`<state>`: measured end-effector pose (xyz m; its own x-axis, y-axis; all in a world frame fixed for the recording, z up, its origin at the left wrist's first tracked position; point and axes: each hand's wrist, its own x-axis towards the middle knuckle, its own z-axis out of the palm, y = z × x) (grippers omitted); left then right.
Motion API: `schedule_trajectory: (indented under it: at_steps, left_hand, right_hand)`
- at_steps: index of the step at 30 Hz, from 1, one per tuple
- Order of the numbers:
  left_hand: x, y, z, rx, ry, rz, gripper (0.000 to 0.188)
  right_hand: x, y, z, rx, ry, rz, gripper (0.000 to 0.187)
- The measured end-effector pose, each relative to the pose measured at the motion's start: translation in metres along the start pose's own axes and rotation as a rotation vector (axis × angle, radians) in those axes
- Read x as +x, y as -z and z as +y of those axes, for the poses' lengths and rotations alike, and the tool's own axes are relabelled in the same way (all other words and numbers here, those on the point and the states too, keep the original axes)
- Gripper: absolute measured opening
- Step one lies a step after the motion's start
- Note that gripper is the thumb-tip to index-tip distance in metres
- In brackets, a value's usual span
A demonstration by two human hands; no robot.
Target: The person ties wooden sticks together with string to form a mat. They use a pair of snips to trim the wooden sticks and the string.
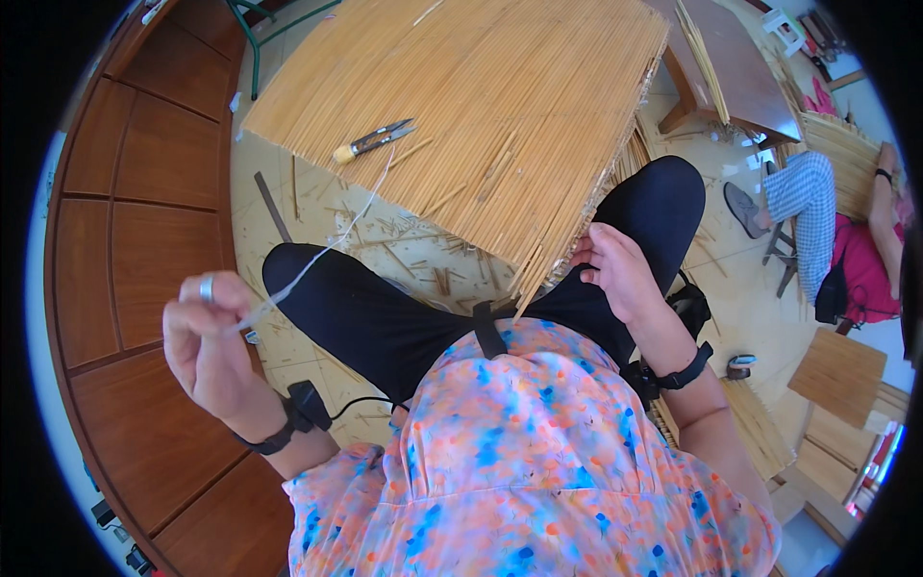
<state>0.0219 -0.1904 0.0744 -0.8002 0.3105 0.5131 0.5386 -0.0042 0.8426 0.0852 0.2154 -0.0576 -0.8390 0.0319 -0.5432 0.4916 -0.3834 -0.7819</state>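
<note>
A thin white string (317, 258) is pinched in my left hand (207, 337), raised at the left beside the wooden cabinet. From there the string slants up to the mat of straight, tan reeds (461, 106), passing near the snips. My right hand (620, 269) is at the mat's near right edge, its fingers curled against the bound side; the fingertips are partly hidden. Snips (373, 140) with a tan-ended handle lie on the mat's left part. A few loose reed pieces (495, 163) rest on top of it, and longer reeds (535, 269) stick out at the near corner.
Brown cabinet panels (154, 260) line the left. Reed scraps (437, 274) litter the tiled floor. At upper right stands a wooden table (726, 58) with a reed bundle (704, 62). Another person (856, 260) sits at the right by more reeds. A wooden stool (838, 375) stands lower right.
</note>
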Motion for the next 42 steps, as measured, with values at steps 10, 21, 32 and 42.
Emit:
schedule_trajectory:
  at_steps: [10, 21, 32, 42]
  left_hand:
    - [-0.028, -0.038, -0.014, -0.589, 0.162, -0.117, 0.014]
    - [-0.041, -0.123, -0.092, -0.457, 0.717, -0.403, 0.011]
    - [-0.033, -0.122, -0.094, -0.213, 0.69, -0.335, 0.011]
    - [-0.032, -0.121, -0.094, -0.114, 0.589, -0.352, 0.011]
  right_hand:
    - [-0.008, -0.032, 0.011, 0.093, -0.115, 0.002, 0.027]
    - [0.009, -0.048, 0.007, 0.167, -0.083, -0.029, 0.031]
    - [0.009, -0.053, 0.003, 0.192, -0.066, -0.02, 0.031]
    - [0.012, -0.057, 0.007, 0.211, 0.056, -0.009, 0.033]
